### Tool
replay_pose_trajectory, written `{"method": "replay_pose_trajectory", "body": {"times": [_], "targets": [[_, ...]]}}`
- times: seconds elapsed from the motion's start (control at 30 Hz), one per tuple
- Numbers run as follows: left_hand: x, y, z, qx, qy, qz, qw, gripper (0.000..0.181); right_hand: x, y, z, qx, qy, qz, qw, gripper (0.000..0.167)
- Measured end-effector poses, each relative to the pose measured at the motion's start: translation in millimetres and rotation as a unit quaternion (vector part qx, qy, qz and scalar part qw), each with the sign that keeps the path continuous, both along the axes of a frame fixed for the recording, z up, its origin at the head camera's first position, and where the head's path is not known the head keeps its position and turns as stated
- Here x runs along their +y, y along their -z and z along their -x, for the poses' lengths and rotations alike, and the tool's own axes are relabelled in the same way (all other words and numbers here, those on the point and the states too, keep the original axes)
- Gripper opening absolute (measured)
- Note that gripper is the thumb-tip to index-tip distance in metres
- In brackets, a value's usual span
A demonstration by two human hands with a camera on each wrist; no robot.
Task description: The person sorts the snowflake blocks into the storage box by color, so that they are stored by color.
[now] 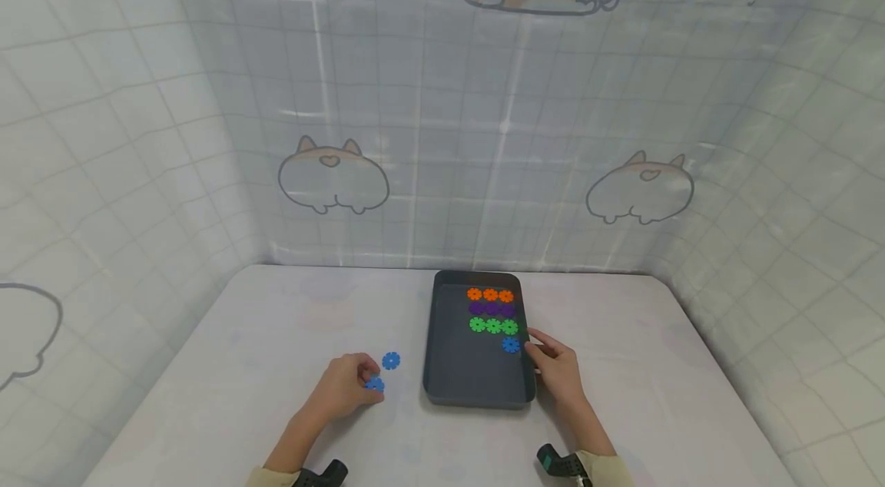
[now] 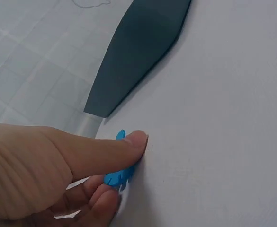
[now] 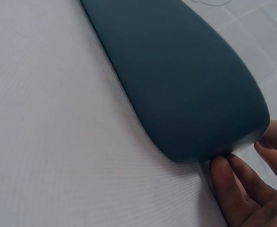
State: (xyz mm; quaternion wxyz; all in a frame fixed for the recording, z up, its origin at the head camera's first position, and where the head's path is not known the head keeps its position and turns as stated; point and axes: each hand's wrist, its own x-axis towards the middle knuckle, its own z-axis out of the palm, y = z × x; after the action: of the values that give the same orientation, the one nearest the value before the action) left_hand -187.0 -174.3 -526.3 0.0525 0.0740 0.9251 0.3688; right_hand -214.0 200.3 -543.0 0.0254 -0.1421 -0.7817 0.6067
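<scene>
Left of the dark grey tray [image 1: 477,383], my left hand [image 1: 349,385] pinches a blue flower-shaped disc [image 1: 375,385] between thumb and fingers, low over the table. In the left wrist view the thumb partly covers this blue disc [image 2: 113,179]. Another blue disc [image 1: 390,360] lies flat just beyond that hand. On the tray's right side my right hand [image 1: 558,373] grips the wall, thumb at the rim and fingers [image 3: 226,182] against the outside. Inside the tray, rows of three orange discs [image 1: 490,295], purple discs [image 1: 492,309] and green discs [image 1: 494,326] lie above one blue disc [image 1: 511,346].
A white-covered table [image 1: 276,318] bears everything. Grid-patterned sheets [image 1: 449,126] with cartoon drawings stand behind and at both sides. Each wrist carries a black strapped device [image 1: 563,462].
</scene>
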Motion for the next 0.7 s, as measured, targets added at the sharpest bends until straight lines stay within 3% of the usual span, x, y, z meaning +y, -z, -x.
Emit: {"method": "replay_pose_trajectory", "body": {"times": [0.17, 0.33, 0.57, 0.7], "targets": [[1.5, -2.6, 0.7, -0.001, 0.005, -0.012, 0.9999, 0.022, -0.5, -1.3, -0.3, -0.002, 0.002, -0.002, 1.0000, 0.037], [5.2, -4.9, 3.3, -0.008, -0.014, -0.066, 0.9977, 0.019, -1.1, -3.4, -0.3, -0.005, 0.002, -0.001, 1.0000, 0.037], [18.3, -17.0, 8.1, -0.049, -0.024, -0.161, 0.9855, 0.020, -1.4, -6.8, -0.5, -0.009, 0.002, -0.001, 1.0000, 0.037], [28.7, -24.5, 12.5, -0.061, -0.027, -0.188, 0.9800, 0.017, -1.6, -9.0, -0.8, -0.010, 0.002, 0.003, 0.9999, 0.036]]}}
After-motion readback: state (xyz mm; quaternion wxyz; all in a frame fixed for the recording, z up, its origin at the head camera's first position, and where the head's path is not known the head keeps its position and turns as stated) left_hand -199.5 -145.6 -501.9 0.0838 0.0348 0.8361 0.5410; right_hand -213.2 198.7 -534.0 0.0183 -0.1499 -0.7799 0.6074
